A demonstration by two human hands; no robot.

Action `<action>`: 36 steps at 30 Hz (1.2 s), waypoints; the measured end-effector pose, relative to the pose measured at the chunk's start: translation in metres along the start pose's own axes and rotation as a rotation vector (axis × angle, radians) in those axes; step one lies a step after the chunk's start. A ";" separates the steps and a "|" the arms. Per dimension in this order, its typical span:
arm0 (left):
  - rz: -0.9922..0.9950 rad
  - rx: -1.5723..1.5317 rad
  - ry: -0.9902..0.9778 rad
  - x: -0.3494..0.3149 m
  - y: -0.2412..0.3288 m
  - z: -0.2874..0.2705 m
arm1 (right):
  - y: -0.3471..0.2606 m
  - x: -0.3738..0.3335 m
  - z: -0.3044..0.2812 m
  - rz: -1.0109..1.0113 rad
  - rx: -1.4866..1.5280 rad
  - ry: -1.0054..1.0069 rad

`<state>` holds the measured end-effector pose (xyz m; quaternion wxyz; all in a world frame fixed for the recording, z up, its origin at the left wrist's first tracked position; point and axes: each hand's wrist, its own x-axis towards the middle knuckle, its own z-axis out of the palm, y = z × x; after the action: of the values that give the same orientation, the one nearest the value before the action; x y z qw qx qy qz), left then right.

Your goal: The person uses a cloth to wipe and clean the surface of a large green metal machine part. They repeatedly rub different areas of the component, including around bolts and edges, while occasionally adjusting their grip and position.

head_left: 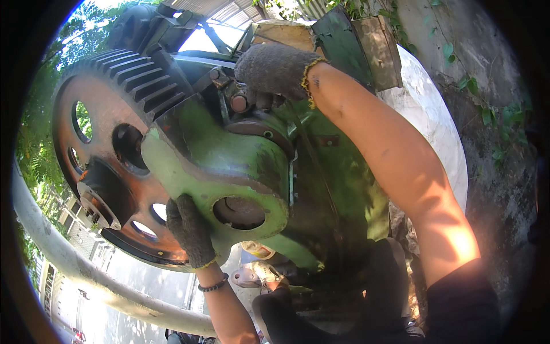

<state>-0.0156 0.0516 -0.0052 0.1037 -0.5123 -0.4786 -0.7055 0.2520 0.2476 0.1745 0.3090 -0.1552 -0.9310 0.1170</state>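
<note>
A heavy green cast machine arm (229,166) fills the middle of the view, with a round bore (239,211) at its lower end. Beside it on the left sits a large rusty gear wheel (109,120) with black teeth and round holes. My left hand (192,229), in a dark knit glove, grips the lower edge of the green arm next to the gear. My right hand (274,71), also gloved, is closed over a small shaft end and fittings (239,103) at the top of the machine.
A grey pipe (69,264) curves along the lower left. A white rounded drum (429,114) and a mossy concrete wall (487,114) stand on the right. My sandalled foot (258,275) shows below the machine. Trees and buildings lie beyond on the left.
</note>
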 end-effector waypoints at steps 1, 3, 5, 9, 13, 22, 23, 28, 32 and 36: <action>0.002 0.020 -0.003 0.000 0.001 -0.001 | 0.005 0.002 0.003 -0.083 -0.040 0.067; -0.007 0.014 -0.003 -0.001 0.002 -0.001 | 0.014 0.006 0.008 -0.411 -0.984 0.260; -0.029 -0.020 -0.013 -0.001 0.002 0.000 | 0.019 0.009 0.011 -0.254 -0.801 0.199; -0.027 -0.011 0.022 0.000 0.001 0.002 | 0.022 0.021 0.016 0.030 -0.446 0.084; -0.026 0.021 0.006 0.001 0.001 0.001 | 0.024 0.023 0.019 -0.075 -0.722 0.154; -0.037 -0.022 -0.011 -0.001 0.003 -0.001 | -0.017 0.005 -0.022 -0.015 -0.513 -0.187; -0.036 -0.030 -0.004 -0.001 0.003 0.000 | -0.019 0.003 -0.023 0.006 -0.445 -0.208; -0.029 -0.052 0.025 -0.002 0.006 0.003 | -0.021 0.011 -0.016 -0.103 -0.897 -0.049; -0.071 0.002 0.024 -0.001 0.014 0.002 | -0.029 0.015 -0.014 -0.105 -1.034 -0.021; -0.043 0.040 0.030 -0.001 0.017 0.006 | -0.045 0.007 -0.020 -0.277 -1.057 -0.061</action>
<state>-0.0004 0.0469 0.0035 0.1057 -0.4892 -0.5017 -0.7055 0.2491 0.2108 0.2087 0.1744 -0.1617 -0.8832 -0.4042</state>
